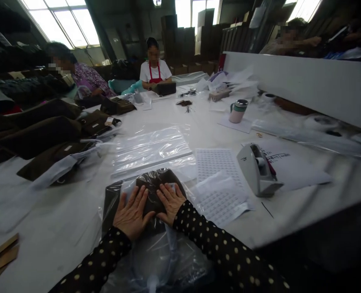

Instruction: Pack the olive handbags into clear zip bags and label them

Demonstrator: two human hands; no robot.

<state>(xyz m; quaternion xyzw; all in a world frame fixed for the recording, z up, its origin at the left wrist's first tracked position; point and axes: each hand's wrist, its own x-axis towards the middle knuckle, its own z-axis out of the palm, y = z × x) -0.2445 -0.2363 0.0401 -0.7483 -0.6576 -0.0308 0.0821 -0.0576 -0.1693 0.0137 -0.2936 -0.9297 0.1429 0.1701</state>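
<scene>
A dark brown bag (158,179) lies inside a clear plastic sleeve (156,260) at the near side of the table. My left hand (133,211) rests flat on the plastic over the bag's left part, fingers spread and thumb pointing inward. On the right part, my right hand (170,201) also presses flat, its fingers stretched forward. Through the plastic, a wrapped pale strap or handle curves toward me below my hands. Just beyond the bag is a stack of clear plastic bags (152,148).
Printed label sheets (218,162) and a grey tape dispenser (256,171) are to the right, with a tumbler (238,111) behind. Dark bags (42,134) pile up at left. Brown strips (1,260) lie near left. Two people sit across the table; another is beyond the white partition (302,89).
</scene>
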